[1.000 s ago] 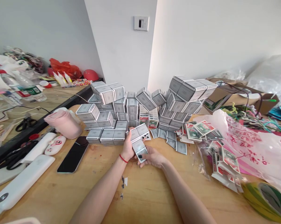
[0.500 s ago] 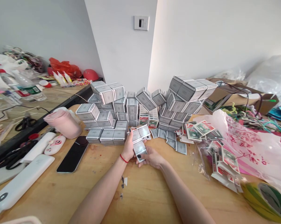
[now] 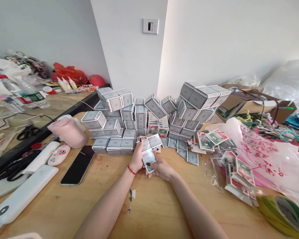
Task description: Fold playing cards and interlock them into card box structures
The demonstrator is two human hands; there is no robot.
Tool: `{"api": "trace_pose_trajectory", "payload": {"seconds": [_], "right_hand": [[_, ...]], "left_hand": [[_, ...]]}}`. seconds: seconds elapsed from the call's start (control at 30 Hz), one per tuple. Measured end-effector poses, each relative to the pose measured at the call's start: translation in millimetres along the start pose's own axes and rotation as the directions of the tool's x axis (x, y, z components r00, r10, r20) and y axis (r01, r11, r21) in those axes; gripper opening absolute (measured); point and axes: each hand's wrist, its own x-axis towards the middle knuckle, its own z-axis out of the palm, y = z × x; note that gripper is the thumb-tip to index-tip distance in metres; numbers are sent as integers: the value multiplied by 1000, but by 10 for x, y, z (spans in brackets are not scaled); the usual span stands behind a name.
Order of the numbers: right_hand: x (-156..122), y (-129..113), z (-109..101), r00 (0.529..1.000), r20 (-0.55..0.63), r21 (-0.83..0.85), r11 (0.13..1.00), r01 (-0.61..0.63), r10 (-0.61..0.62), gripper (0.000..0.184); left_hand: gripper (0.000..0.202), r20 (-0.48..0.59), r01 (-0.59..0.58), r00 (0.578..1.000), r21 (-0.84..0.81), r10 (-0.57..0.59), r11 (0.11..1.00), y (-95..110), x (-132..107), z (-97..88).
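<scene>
Both my hands meet at the middle of the wooden table point(image 3: 164, 205), over a folded piece made of grey-backed playing cards point(image 3: 149, 147). My left hand point(image 3: 137, 159), with a red string at the wrist, grips its left side, fingers closed on the cards. My right hand point(image 3: 161, 167) pinches its lower end from the right. Just behind stands a pile of card cubes point(image 3: 129, 116) of the same grey pattern, stacked against the wall. Loose cards point(image 3: 186, 151) lie to the right of my hands.
A black phone point(image 3: 78, 165), a pink roll point(image 3: 68, 131), white devices point(image 3: 22, 192) and scissors point(image 3: 14, 167) lie at the left. Card boxes point(image 3: 239, 172) in plastic bags point(image 3: 264, 156) and a green tape roll point(image 3: 283, 212) sit at the right. A cardboard box point(image 3: 254, 103) stands behind.
The folded cards have shifted a little in my hands: the upper flap has swung right and flatter, and my right fingers have slid up along the lower end.
</scene>
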Motion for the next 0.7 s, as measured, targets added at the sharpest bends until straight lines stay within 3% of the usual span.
{"api": "trace_pose_trajectory", "payload": {"seconds": [0.1, 0.3, 0.7], "right_hand": [[18, 14, -6, 1000, -25, 8, 1000, 1, 0, 28], [48, 10, 15, 995, -98, -20, 1000, 8, -10, 27], [24, -57, 46, 990, -138, -46, 998, 29, -36, 24]], "left_hand": [[43, 33, 33, 999, 1, -33, 999, 6, -6, -23], [39, 101, -13, 995, -149, 28, 989, 41, -41, -11], [41, 164, 95, 985, -295, -48, 951, 46, -8, -33]]}}
